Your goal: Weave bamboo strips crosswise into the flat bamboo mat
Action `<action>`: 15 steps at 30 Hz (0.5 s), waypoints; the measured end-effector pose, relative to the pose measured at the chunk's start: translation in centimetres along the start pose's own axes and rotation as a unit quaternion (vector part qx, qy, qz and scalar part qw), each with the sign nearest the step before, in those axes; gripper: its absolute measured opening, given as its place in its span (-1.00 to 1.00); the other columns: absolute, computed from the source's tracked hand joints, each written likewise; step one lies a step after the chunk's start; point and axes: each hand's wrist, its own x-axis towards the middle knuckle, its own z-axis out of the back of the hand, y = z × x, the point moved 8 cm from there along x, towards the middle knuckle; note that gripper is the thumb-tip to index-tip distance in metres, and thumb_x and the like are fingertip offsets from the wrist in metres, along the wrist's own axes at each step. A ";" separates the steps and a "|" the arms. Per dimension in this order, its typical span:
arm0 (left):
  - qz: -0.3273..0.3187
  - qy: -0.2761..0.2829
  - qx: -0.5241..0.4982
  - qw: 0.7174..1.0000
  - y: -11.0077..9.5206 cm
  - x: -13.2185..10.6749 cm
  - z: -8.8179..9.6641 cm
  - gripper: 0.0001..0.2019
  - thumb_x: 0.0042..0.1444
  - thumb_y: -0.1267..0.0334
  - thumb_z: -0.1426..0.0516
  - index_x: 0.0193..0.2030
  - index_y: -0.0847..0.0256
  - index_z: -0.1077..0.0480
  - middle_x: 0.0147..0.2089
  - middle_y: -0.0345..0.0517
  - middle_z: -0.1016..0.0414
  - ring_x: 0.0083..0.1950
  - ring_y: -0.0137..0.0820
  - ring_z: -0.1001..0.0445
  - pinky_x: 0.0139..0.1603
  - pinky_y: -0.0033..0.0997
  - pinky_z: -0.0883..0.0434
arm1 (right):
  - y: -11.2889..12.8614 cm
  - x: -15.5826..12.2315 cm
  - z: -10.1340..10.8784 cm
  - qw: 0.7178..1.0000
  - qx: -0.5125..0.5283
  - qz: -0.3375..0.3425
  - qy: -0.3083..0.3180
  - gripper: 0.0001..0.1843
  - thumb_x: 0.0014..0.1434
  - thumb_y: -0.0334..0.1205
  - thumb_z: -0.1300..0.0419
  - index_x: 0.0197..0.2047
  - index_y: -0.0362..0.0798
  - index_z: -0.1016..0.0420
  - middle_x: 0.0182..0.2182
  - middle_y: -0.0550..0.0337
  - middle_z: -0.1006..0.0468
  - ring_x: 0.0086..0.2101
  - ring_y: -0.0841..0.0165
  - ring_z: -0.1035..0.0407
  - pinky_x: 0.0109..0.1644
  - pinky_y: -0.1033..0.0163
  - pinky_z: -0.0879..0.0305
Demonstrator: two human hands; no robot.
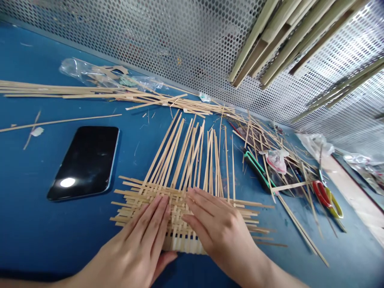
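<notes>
A partly woven mat of thin bamboo strips (177, 212) lies on the blue table in front of me. Loose strip ends fan out from its far edge and stick out at both sides. Across its left half, my left hand (135, 240) lies with fingers stretched out, the thumb by the near edge. My right hand (219, 228) rests on the right half, fingers extended and palm down. Neither hand is wrapped round anything. Part of the weave is hidden under both hands.
A black-screened phone (87, 164) lies at the left. Loose bamboo strips (144, 97) run along the back by a plastic bag (90, 72). Right of the mat are a green-and-black cutter (258, 170) and red-and-yellow-handled scissors (327, 200). A perforated metal panel (180, 48) stands behind.
</notes>
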 end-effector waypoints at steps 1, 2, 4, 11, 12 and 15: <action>0.001 -0.007 0.013 1.000 -0.1 -0.2 0.1 -0.55 0.42 0.21 0.12 0.24 0.52 -0.29 0.05 0.27 -0.57 0.06 -0.10 -0.57 0.23 -0.19 -0.22 | 0.0 0.0 0.3 1.000 -0.010 0.005 -0.016 -0.69 0.41 -0.28 -0.06 0.01 -0.26 -0.56 0.00 -0.01 -0.64 0.06 0.17 -0.49 0.11 0.10 -0.51; -0.002 -0.013 0.024 1.000 -0.2 -0.4 0.2 -0.54 0.41 0.26 0.10 0.33 0.53 -0.18 0.04 0.27 -0.57 0.05 -0.10 -0.57 0.22 -0.19 -0.24 | 0.1 0.0 0.5 1.000 -0.015 0.010 -0.024 -0.67 0.41 -0.24 -0.06 0.00 -0.27 -0.57 -0.01 -0.01 -0.64 0.04 0.18 -0.51 0.09 0.12 -0.52; -0.006 -0.014 0.036 0.999 -0.4 -0.7 0.1 -0.46 0.39 0.29 0.06 0.42 0.52 0.00 0.02 0.27 -0.58 0.05 -0.10 -0.57 0.20 -0.20 -0.26 | 0.1 0.0 0.5 1.000 -0.014 0.013 -0.022 -0.63 0.42 -0.19 -0.05 -0.03 -0.27 -0.60 -0.05 -0.02 -0.66 -0.01 0.19 -0.55 0.07 0.15 -0.54; -0.001 -0.018 0.061 0.998 -0.7 -1.0 -0.6 -0.41 0.42 0.21 0.13 0.46 0.52 0.15 -0.06 0.20 -0.63 -0.01 -0.14 -0.61 0.11 -0.20 -0.33 | 0.1 0.0 -0.3 1.000 0.018 0.001 -0.005 -0.64 0.39 -0.21 -0.06 -0.05 -0.24 -0.63 -0.05 -0.07 -0.65 -0.03 0.17 -0.55 0.09 0.13 -0.52; 0.002 -0.023 0.065 0.998 -0.8 -0.9 -0.5 -0.44 0.42 0.21 0.13 0.44 0.53 0.09 -0.07 0.20 -0.63 -0.02 -0.14 -0.61 0.10 -0.19 -0.34 | 0.0 0.1 -0.2 1.000 0.026 -0.005 -0.008 -0.65 0.39 -0.21 -0.07 -0.05 -0.22 -0.63 -0.06 -0.05 -0.66 -0.03 0.18 -0.56 0.09 0.13 -0.52; 0.004 -0.043 0.074 0.996 -1.0 -0.8 -0.1 -0.57 0.41 0.23 0.12 0.21 0.52 -0.30 -0.07 0.21 -0.63 -0.05 -0.14 -0.62 0.12 -0.20 -0.34 | -0.3 0.3 0.1 0.998 0.058 -0.021 -0.009 -0.70 0.37 -0.23 -0.09 -0.09 -0.14 -0.64 -0.10 0.01 -0.68 -0.05 0.21 -0.57 0.09 0.17 -0.51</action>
